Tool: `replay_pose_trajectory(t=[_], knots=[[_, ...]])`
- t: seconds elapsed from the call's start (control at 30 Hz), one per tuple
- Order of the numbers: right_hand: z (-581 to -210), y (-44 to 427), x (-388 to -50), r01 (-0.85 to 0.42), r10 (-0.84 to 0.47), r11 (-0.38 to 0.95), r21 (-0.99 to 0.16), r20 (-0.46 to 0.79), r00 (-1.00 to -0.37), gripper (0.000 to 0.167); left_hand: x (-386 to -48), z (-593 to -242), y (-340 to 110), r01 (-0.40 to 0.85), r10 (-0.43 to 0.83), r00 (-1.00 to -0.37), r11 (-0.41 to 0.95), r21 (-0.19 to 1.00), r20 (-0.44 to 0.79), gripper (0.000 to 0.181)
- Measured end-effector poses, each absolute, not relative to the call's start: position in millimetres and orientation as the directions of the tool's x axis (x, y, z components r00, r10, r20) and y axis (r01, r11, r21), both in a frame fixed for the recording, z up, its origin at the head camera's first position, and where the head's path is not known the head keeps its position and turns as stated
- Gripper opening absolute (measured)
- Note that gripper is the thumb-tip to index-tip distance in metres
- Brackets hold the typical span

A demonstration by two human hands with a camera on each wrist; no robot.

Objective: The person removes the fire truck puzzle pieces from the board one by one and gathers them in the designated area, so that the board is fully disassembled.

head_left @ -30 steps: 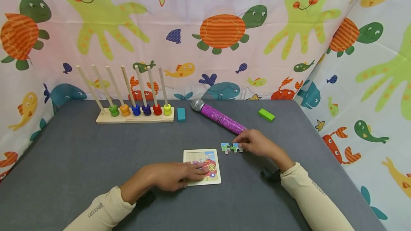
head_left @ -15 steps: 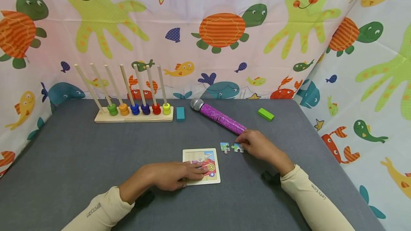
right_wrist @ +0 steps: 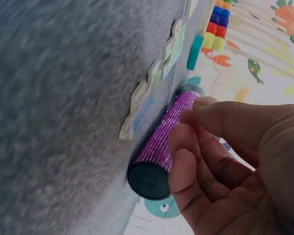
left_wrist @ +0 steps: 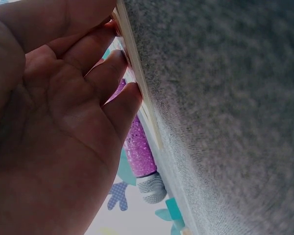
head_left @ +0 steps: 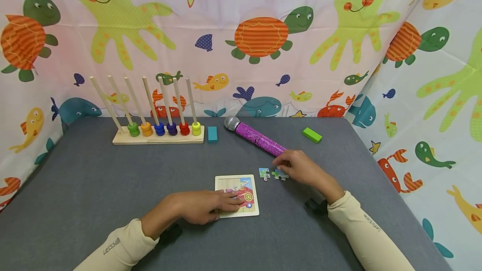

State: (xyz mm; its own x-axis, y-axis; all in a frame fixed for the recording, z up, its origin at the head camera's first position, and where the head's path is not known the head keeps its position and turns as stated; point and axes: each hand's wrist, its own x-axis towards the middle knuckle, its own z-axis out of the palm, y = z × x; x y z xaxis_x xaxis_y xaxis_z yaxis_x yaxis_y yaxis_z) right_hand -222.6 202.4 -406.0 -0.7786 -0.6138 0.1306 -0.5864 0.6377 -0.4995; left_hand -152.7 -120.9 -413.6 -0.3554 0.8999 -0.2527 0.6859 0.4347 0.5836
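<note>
In the head view, my left hand point(head_left: 205, 207) rests with its fingers on a small wooden puzzle board point(head_left: 238, 177) showing a red picture. The left wrist view has the fingers extended against the board's edge point(left_wrist: 146, 105). My right hand point(head_left: 303, 166) hovers over the right-hand jigsaw piece point(head_left: 280, 175), its fingers loosely bent with nothing between them. From the right wrist, that hand point(right_wrist: 220, 161) is apart from the piece point(right_wrist: 139, 107), which lies on the cloth. Another jigsaw piece point(head_left: 264, 173) lies just left of it, with a narrow gap between them.
Behind my right hand lies a purple glitter microphone point(head_left: 260, 138). A peg stacker point(head_left: 158, 138) with coloured rings stands at the back left, beside a teal block point(head_left: 212, 134). A green block point(head_left: 312, 135) lies at the back right. A printed curtain point(head_left: 256, 83) hangs behind the table.
My right hand has let go of the right jigsaw piece and lifted slightly. That piece has shifted a little to the right and turned slightly. The left hand stays on the board.
</note>
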Motion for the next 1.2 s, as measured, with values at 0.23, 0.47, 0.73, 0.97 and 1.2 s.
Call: replay_pose_trajectory(t=[0.23, 0.47, 0.73, 0.97, 1.2], knots=[[-404, 190, -222, -0.573, -0.628, 0.603, -0.555, 0.112, -0.770, 0.016, -153, -412, -120, 0.672, 0.894, -0.366, 0.445, 0.592, -0.257, 0.058], [-411, 175, -216, -0.559, -0.682, 0.549, -0.622, 0.053, -0.729, 0.016, -148, -415, -119, 0.663, 0.895, -0.358, 0.443, 0.603, -0.265, 0.056], [-409, 158, -214, -0.572, -0.715, 0.515, -0.638, 0.048, -0.697, 0.017, -150, -414, -119, 0.671, 0.899, -0.361, 0.434, 0.602, -0.246, 0.057], [-408, 146, -213, -0.596, -0.751, 0.473, -0.649, 0.057, -0.658, 0.018, -152, -411, -118, 0.680, 0.903, -0.354, 0.426, 0.597, -0.242, 0.057], [-409, 135, -214, -0.569, -0.773, 0.465, -0.678, 0.003, -0.634, 0.021, -152, -411, -121, 0.690, 0.905, -0.350, 0.423, 0.588, -0.240, 0.057]])
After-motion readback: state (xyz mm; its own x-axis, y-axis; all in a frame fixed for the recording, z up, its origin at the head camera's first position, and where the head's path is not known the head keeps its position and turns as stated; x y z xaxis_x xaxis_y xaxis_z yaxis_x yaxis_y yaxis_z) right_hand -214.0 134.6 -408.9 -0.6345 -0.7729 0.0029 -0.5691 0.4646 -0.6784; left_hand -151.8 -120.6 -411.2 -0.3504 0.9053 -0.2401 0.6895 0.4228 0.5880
